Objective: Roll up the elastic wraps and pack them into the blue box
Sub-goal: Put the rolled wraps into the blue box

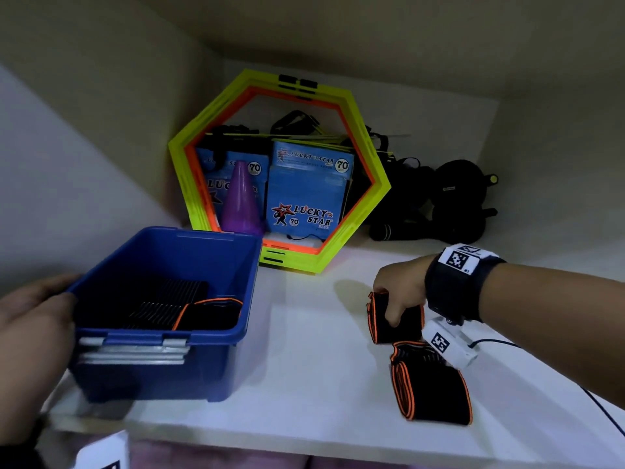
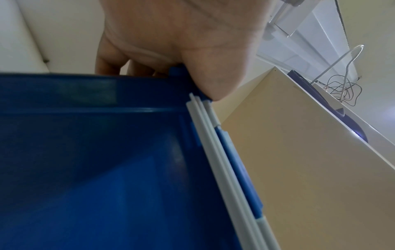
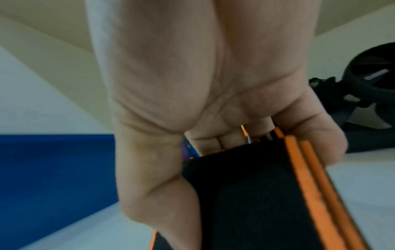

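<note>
Progress was judged to be partial. At least one wrap (image 1: 209, 314), black with orange edging, was seen lying on the floor of the blue box (image 1: 162, 367), beside some dark ribbed material that may have been another, though this could not be told for certain in the dim interior. Two more wraps were found outside the box on the white shelf (image 1: 304, 384): a rolled wrap (image 1: 382, 319) standing under the right hand (image 1: 400, 289), and a second roll (image 1: 429, 387) lying just in front of it, nearer the shelf edge and apparently touching it.

The rolled wrap was gripped from above, the thumb being curled down one side and the fingers clamped over the far side, as was plainly shown in the right wrist view, where the orange-trimmed edge (image 3: 310, 177) was seen pressed against the fingers (image 3: 310, 132). Whether it had been lifted clear of the shelf could not be told.

The box was held at its left rim by the left hand (image 1: 37, 316); in the left wrist view the thumb (image 2: 211, 81) was pressed at the rim corner and the fingers were hooked over the far edge.

Both outside wraps appeared already rolled, so only their transfer into the box was judged to remain. Hexagonal rings (image 1: 280, 164) and other gear stood at the back of the shelf, well apart from the work.
</note>
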`<state>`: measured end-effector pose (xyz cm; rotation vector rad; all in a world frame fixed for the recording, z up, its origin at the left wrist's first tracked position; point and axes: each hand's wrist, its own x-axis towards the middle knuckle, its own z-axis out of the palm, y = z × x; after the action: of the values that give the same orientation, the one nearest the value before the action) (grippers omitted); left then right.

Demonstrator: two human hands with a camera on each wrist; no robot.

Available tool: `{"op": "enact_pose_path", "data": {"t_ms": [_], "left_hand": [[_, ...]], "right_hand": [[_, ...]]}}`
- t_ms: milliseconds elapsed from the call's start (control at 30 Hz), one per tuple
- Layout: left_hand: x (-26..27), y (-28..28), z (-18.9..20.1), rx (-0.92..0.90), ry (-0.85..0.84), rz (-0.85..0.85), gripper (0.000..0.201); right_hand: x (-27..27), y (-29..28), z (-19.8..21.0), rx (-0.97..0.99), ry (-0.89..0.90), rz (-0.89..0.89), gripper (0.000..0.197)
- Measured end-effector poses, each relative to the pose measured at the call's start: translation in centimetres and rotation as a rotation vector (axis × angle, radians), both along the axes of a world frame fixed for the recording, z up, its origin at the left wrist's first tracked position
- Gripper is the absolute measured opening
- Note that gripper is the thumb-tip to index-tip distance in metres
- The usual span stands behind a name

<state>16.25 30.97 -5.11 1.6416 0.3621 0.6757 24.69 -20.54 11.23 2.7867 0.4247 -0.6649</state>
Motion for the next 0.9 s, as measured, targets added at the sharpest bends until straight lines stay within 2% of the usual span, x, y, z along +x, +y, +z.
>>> {"op": "enact_pose_path", "data": {"t_ms": [100,167,267,433,600,733,900], "left_hand": [[-4.5,-5.7,5.3,-0.016,0.011,0.074,0.036],[-6.2,-8.1,7.4,-0.038,0.013,0.076,0.043],[-7.9,-10.8,9.4,0.002,-0.028,0.127,0.032],[-8.2,-11.8,10.2,-0.044,-0.031,0.162,0.025],[-8.5,-11.7,10.2,-0.053,-0.024,0.141,0.032],[-8.6,-11.8,10.6,-0.072,-0.002,0.143,0.030],[-8.8,-11.9,10.6,-0.069,0.013,0.157,0.025]], "right_hand": [[-0.4,2.0,2.8,0.054,-0.034,0.067,0.038],[-0.7,3.4,5.0,0.135,-0.037,0.119,0.033],[-1.5,6.7,8.4,0.265,-0.080,0.239,0.034],[-3.0,13.1,11.9,0.498,-0.068,0.393,0.020],[-2.9,20.4,11.5,0.584,-0.098,0.494,0.017],[-1.8,25.2,10.0,0.361,-0.144,0.546,0.025],[-0.2,29.7,6.9,-0.102,-0.250,0.675,0.035]]}}
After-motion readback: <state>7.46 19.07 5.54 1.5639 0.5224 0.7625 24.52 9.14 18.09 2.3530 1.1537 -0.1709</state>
